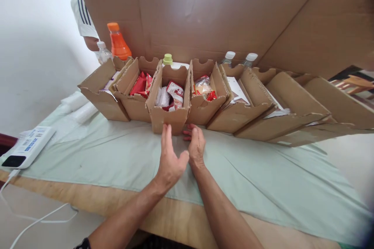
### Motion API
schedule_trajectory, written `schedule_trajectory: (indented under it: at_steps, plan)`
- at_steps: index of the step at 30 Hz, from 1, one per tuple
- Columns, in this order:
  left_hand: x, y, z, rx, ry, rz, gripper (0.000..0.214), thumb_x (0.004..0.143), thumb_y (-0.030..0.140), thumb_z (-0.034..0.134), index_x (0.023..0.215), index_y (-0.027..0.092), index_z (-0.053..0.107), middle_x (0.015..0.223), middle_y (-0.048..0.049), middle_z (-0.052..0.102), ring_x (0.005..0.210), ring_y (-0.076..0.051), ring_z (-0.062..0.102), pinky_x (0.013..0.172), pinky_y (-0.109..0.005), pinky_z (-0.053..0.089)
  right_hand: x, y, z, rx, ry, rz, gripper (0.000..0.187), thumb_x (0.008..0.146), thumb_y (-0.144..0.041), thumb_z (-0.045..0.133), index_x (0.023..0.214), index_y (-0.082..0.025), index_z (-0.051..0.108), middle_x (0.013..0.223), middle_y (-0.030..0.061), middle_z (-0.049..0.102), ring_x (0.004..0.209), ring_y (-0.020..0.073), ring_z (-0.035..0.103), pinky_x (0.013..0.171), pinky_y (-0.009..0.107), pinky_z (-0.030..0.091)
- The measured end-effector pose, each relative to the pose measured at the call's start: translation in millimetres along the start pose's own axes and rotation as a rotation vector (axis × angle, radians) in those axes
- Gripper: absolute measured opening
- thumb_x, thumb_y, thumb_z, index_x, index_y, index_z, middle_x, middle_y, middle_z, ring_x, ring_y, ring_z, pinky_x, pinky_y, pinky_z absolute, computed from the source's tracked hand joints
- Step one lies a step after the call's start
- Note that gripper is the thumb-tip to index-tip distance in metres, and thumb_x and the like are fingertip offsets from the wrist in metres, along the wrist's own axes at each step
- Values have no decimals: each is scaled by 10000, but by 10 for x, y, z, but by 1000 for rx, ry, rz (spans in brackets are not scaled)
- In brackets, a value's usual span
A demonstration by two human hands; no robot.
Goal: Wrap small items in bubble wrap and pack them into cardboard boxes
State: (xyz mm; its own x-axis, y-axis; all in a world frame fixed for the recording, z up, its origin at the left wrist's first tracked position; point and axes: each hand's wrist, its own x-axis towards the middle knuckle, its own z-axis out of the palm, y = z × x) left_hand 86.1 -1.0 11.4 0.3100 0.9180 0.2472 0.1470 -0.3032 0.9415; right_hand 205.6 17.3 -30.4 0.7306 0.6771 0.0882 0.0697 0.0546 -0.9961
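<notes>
Left hand (171, 159) flat, thumb spread, before open-topped brown cardboard box (166, 118) | right hand (197, 146) loosely cupped near its corner | box, from here, between similar boxes (202, 112), on pale-green cloth (122, 159)

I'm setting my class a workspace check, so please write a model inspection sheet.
Surface: green cloth over a wooden table.
Job's things: cardboard boxes in a row; third box from left contains packets.
Clutter: plastic wrap and white device at left; bottles behind the boxes.
Hands: left hand at third box's front, right hand by its right corner; contact unclear.
Cables: white cable from the device, below the table's front edge.
Surroundings: cardboard sheet behind; another person's sleeve at left.
</notes>
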Motion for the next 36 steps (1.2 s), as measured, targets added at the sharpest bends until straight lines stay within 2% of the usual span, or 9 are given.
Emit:
schedule_trajectory:
  at_steps: [6, 12, 15, 19, 22, 25, 28, 32, 36]
  plan:
    - [473, -152, -29, -195, -145, -55, 966, 796, 216, 652, 1640, 239, 183, 1750, -179, 147, 1542, -391, 363, 1187, -596, 413, 8, -30, 4, -10, -23, -13, 519, 920, -626, 468, 1098, -172, 645, 1036, 134, 755, 823, 216, 712, 693, 346, 553]
    - [214, -232, -416, -143, -139, -168, 806, 825, 223, 639, 1581, 228, 361, 1641, -178, 422, 1459, -364, 494, 1131, -582, 476, -110, -287, 31, -56, -78, -88, 346, 900, -517, 554, 950, -196, 673, 861, 73, 734, 760, 199, 690, 758, 370, 566]
    - [-95, -269, -708, -74, -50, -199, 634, 854, 250, 633, 1473, 195, 509, 1491, -173, 587, 1349, -332, 602, 1087, -532, 521, -186, -670, 268, -135, -269, -238, 321, 940, -424, 537, 1139, -222, 689, 868, 37, 734, 741, 173, 668, 763, 338, 556]
    - [-397, -309, -1059, -39, 58, -240, 449, 878, 286, 622, 1315, 184, 647, 1381, -161, 659, 1214, -296, 680, 998, -462, 576, -42, -1189, 853, -485, -546, -461, 584, 943, -285, 526, 1524, -262, 474, 855, 2, 744, 729, 187, 667, 783, 329, 512]
    - [-496, -319, -1286, -12, 108, -269, 356, 896, 316, 623, 1221, 193, 702, 1372, -150, 662, 1178, -282, 694, 968, -431, 585, 154, -1375, 1216, -794, -526, -454, 431, 966, -275, 526, 1389, -249, 609, 846, 44, 764, 799, 256, 709, 773, 341, 483]
    - [-557, -346, -1484, -25, 209, -311, 384, 908, 374, 625, 1237, 185, 686, 1354, -155, 672, 1186, -292, 689, 985, -453, 567, 122, -1392, 1286, -870, -482, -484, 274, 1007, -263, 468, 1117, -245, 718, 833, 59, 774, 812, 262, 728, 742, 321, 465]
    - [-609, -408, -1642, -59, 337, -360, 488, 905, 426, 645, 1327, 184, 620, 1311, -152, 691, 1229, -303, 663, 1029, -482, 531, -250, -1338, 1021, -764, -514, -612, 242, 994, -224, 472, 1030, -245, 710, 786, 27, 770, 729, 212, 725, 678, 285, 459]
    - [-633, -477, -1774, -136, 516, -326, 602, 833, 388, 729, 1386, 218, 560, 1430, -148, 616, 1259, -297, 639, 1029, -452, 519, -878, -1326, 293, -522, -524, -784, 216, 967, -154, 516, 1029, -232, 707, 864, 18, 797, 722, 166, 740, 689, 256, 520]
    - [-660, -453, -1778, -229, 470, -194, 779, 772, 306, 779, 1494, 286, 486, 1530, -122, 549, 1394, -305, 545, 1074, -420, 481, -1052, -1329, -615, -442, -450, -576, 223, 908, -133, 613, 1043, -257, 740, 884, -4, 793, 702, 149, 737, 640, 222, 551]
